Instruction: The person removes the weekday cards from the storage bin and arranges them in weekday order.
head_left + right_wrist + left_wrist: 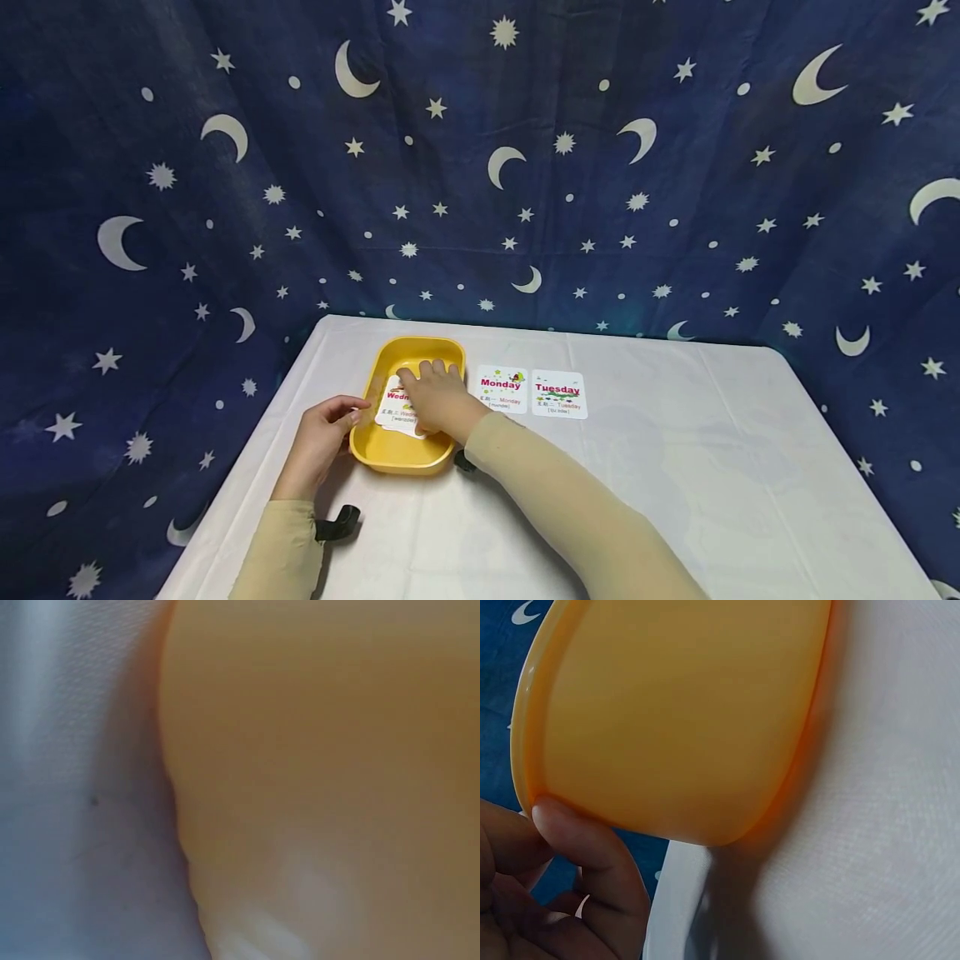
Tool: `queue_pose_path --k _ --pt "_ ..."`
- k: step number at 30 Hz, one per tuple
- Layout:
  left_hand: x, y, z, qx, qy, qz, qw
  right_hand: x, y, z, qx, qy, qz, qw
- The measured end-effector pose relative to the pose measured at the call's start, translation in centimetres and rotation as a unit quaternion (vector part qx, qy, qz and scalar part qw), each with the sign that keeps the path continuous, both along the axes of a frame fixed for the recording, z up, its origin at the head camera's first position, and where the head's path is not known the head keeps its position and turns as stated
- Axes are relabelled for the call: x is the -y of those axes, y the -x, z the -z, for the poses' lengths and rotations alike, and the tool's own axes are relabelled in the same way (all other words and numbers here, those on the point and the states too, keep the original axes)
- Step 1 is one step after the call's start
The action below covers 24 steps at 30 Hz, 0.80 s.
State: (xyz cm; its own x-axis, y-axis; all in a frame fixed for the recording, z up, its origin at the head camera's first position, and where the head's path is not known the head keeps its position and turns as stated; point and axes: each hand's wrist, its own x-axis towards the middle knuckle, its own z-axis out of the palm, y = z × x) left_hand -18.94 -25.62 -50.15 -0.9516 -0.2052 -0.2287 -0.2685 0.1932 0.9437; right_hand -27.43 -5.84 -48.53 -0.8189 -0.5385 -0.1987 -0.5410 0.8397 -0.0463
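A yellow tray [397, 456] stands on the left of the table, with a small stack of white cards inside. The top one is a Wednesday card [396, 407], its right side covered by my right hand [442, 402]. That hand reaches in over the right rim and grips the card by its edges; some fingertips are hidden. At the left rim, my left hand [321, 437] pinches the tray, thumb and finger meeting at the rim in the left wrist view. Only the tray's outer wall [322, 750] fills the right wrist view.
Right of the tray, a Monday card [502, 390] and a Tuesday card [559, 394] lie face up side by side. A white cloth [675, 467] covers the table. Behind hangs a dark blue curtain [465, 167] with moons and stars.
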Motion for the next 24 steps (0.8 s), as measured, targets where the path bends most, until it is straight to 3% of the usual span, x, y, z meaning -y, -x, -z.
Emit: queue_pose_path --k 24 --pt "0.03 -0.03 0.25 -0.011 -0.011 -0.007 0.9998 0.20 -0.11 0.07 -0.030 0.004 -0.002 0.9995"
